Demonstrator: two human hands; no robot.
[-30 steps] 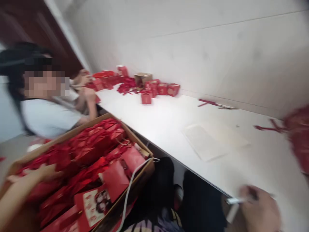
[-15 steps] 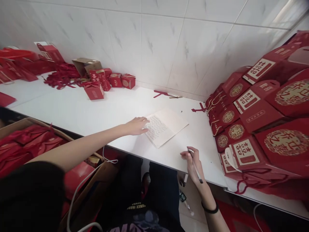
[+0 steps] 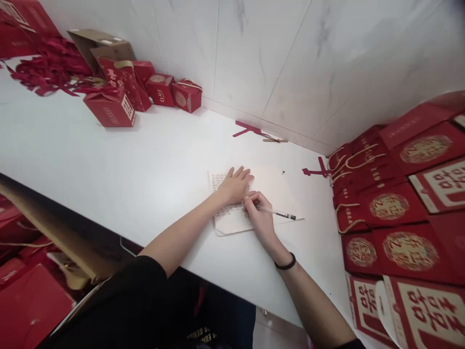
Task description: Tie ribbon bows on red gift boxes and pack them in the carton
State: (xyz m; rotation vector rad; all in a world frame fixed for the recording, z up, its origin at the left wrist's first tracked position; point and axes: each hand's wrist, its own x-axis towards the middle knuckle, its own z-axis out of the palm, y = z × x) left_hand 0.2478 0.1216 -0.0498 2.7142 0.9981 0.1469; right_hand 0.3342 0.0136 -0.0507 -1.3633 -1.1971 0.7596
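Note:
An open notebook [image 3: 232,227] lies on the white table [image 3: 163,165], its left page covered in handwriting. My left hand [image 3: 235,186] rests flat on that written page, fingers stretched out toward the wall. In my right hand [image 3: 260,213] is a pen [image 3: 283,214], pinched near its tip, with the dark end pointing right. The right fingertips meet the page close beside the left hand's edge. The hands hide the pen's tip and part of the writing.
Red gift boxes [image 3: 399,206] are stacked at the right. Small red boxes [image 3: 187,95], a cardboard box [image 3: 112,51] and a heap of red ribbon [image 3: 51,68] stand along the wall. A ribbon piece [image 3: 249,129] lies behind the notebook. A carton [image 3: 61,237] of red boxes is below left.
My right hand has moved from the table's front edge up onto the notebook with the pen. The left hand has slid further over the page. The view has shifted closer and turned.

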